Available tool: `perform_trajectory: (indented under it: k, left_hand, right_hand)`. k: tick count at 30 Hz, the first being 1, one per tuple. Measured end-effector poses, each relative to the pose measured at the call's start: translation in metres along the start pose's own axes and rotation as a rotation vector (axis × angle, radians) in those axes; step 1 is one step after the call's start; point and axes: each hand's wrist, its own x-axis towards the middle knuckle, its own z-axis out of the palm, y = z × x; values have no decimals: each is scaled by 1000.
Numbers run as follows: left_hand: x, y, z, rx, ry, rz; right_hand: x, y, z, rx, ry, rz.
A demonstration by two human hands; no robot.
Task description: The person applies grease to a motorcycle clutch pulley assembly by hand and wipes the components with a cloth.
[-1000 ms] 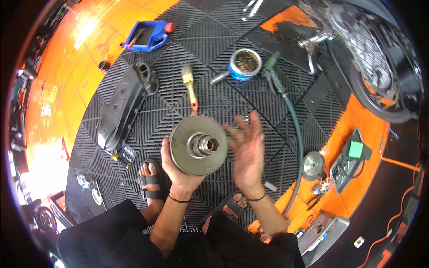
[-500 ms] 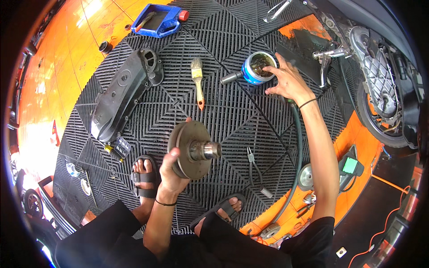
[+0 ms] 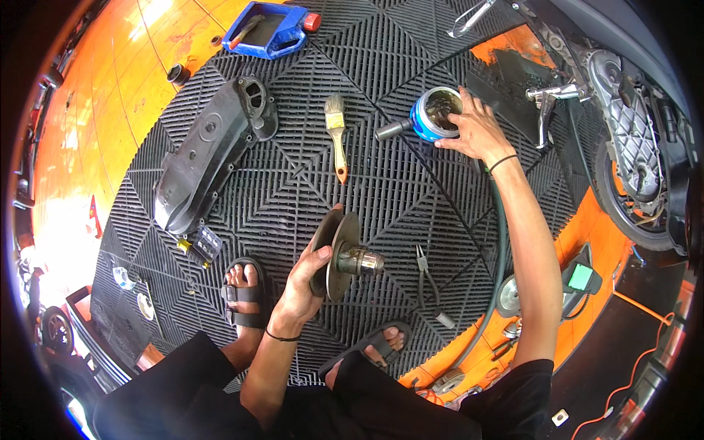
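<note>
Turned further edge-on since the earlier frame, the metal pulley [image 3: 343, 246] is above the mat [image 3: 286, 202], pinched in the left hand [image 3: 303, 286], discs and shaft in one piece. Right hand [image 3: 478, 132] spread at the opened tin's [image 3: 423, 121] rim; brush [image 3: 337, 139] unheld.

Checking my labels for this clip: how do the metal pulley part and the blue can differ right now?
The pulley part is metallic grey discs with a stub shaft; the can is a blue, open-topped container.
The pulley part is held up in the left hand; the can stands on the black mat, the right hand at its rim.
The pulley part's shaft points right; the can's mouth faces up.
Both are round.
</note>
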Motion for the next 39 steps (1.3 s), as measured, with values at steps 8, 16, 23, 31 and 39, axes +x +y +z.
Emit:
perform_trajectory:
  k: [8, 16, 23, 31, 39]
  left_hand:
    - [-3, 4, 1, -11, -19, 41]
    - [-8, 9, 27, -17, 43, 88]
    - [-17, 15, 46, 95, -20, 79]
    - [-23, 9, 64, 243, -230, 33]
    - [-36, 5, 94, 326, -368, 77]
  right_hand:
    - [-12, 4, 11, 228, 92, 69]
    - [-50, 2, 10, 886, 288, 191]
    - [-127, -52, -19, 1497, 594, 41]
    - [-231, -136, -56, 1432, 522, -223]
    - [-269, -153, -57, 1325, 454, -231]
